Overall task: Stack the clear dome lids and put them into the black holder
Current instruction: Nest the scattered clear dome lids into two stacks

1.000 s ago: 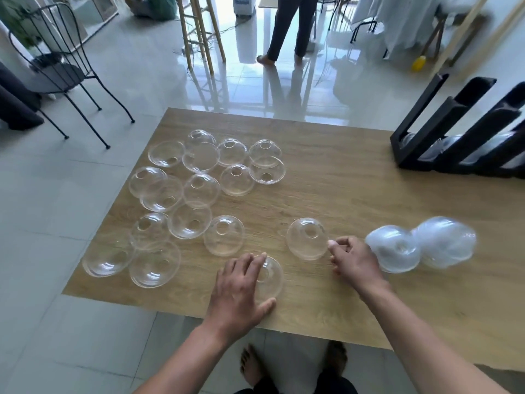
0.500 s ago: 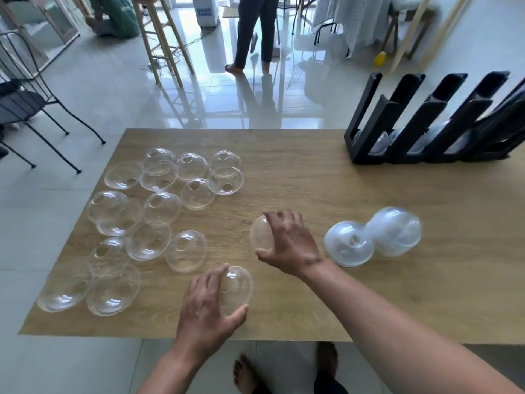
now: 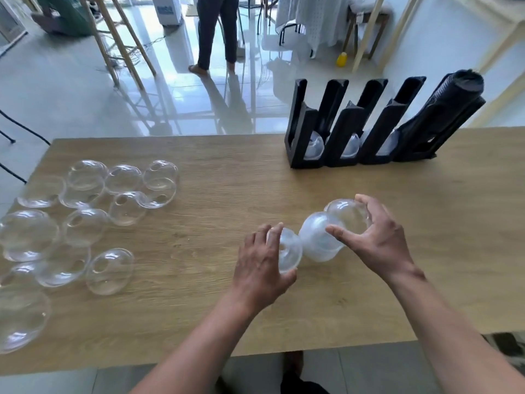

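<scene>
A wooden table (image 3: 284, 177) bears the black holder (image 3: 355, 129) (far right) and loose dome lids (image 3: 85, 226) at left. Right hand (image 3: 377, 240) grips a lid stack (image 3: 332, 231); left hand (image 3: 261, 265) clasps one lid (image 3: 288, 253).

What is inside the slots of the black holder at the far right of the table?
Clear dome lids sit at the bottom of the black holder, showing in three slots. The dividers hide how many are stacked. The rightmost slot holds a dark ribbed stack.
</scene>
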A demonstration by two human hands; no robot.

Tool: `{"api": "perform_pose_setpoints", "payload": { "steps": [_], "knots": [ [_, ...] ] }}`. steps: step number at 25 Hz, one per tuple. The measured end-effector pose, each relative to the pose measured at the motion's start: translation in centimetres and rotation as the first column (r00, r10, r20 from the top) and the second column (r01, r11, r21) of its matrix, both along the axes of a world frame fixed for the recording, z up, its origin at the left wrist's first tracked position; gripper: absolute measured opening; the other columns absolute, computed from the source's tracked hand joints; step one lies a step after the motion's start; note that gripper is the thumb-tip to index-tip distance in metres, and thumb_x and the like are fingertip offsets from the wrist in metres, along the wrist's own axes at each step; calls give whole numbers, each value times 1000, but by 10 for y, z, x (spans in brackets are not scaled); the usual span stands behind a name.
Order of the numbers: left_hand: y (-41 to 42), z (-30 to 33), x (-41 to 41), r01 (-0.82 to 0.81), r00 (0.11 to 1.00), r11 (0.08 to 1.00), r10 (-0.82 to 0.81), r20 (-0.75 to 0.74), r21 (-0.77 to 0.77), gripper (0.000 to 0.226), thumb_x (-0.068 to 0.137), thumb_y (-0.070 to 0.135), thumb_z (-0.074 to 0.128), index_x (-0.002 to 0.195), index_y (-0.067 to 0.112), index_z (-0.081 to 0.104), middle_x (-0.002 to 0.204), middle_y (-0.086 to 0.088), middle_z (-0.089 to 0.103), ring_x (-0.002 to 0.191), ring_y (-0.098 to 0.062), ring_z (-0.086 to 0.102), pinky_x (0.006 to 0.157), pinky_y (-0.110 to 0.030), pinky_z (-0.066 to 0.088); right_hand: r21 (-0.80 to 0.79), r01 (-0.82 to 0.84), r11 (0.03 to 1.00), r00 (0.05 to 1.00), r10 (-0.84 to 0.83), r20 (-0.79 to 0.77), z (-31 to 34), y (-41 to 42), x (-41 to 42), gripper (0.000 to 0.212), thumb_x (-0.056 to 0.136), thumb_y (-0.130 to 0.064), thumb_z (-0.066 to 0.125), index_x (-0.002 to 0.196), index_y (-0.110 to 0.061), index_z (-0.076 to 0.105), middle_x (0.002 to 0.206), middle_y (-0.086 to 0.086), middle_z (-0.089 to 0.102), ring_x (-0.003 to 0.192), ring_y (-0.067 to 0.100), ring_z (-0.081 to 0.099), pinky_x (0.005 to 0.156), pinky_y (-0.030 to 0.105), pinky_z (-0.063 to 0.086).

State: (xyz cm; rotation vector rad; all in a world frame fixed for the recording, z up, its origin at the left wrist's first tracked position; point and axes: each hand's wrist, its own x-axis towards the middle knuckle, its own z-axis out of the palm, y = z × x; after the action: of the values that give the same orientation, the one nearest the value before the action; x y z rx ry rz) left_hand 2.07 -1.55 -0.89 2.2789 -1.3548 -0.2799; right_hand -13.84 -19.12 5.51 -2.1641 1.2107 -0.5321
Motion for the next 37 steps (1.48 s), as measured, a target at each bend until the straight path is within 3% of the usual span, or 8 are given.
{"api": "perform_pose_setpoints", "payload": {
  "steps": [5,11,15,17,23,28,33,37],
  "knots": [
    [-5,-23,3,-34,993,996,42,-108,81,94,73,54,74,153,34,28,157,1,37,139,-22,38,108,-43,43,-11,-159,987,987,159,-20,-37,-18,2,95,65,-57,88,145,-21,51,136,-1,60,122,23,51,100,38,48],
    [-8,-16,5,-135,984,986,145,-105,97,100,70,50,80,154,38,27,146,6,42,128,-21,47,90,-39,54,3,-271,963,959,270,-89,-56,-23,9,93,66,-56,87,145,-25,50,137,-1,60,120,25,50,102,42,44],
    [7,-5,17,-170,956,977,195,-218,126,115,67,74,74,158,42,11,163,2,28,150,-18,27,110,-44,44,-2,-301,953,936,296,-190,-40,-23,11,105,67,-67,81,154,-27,39,151,3,49,134,27,43,108,48,42],
    [23,1,32,-254,942,965,262,-208,67,102,77,78,62,158,34,19,162,1,33,149,-17,29,113,-41,40,-35,-324,945,942,320,-98,-23,-20,21,103,68,-67,79,154,-24,41,152,6,49,137,27,41,111,46,40],
    [135,3,123,-581,793,812,581,183,-60,54,80,19,77,131,9,63,133,-13,62,118,-36,55,103,-48,46,-161,-483,861,870,492,23,-2,40,139,62,82,-41,81,135,-15,63,134,8,65,126,28,53,104,38,44],
    [197,-14,154,-650,735,755,595,325,89,67,68,18,83,129,4,61,132,-19,62,117,-41,56,97,-51,50,-137,-667,732,745,655,-128,-37,112,269,42,88,-36,71,129,-27,65,103,-3,73,96,28,69,76,39,54],
    [215,-27,156,-474,857,878,443,265,65,66,73,26,79,133,12,59,136,-9,60,116,-31,56,98,-42,50,-101,-733,672,646,642,-413,-67,127,353,31,92,-34,60,122,-31,64,108,6,75,99,35,70,75,40,52],
    [209,-29,174,-415,902,907,398,168,77,76,73,41,83,139,15,55,137,-3,58,120,-24,56,102,-39,50,59,-633,772,745,628,-227,-73,124,337,15,89,-40,63,94,-30,73,69,-7,70,69,17,69,60,28,48]
  ]
}}
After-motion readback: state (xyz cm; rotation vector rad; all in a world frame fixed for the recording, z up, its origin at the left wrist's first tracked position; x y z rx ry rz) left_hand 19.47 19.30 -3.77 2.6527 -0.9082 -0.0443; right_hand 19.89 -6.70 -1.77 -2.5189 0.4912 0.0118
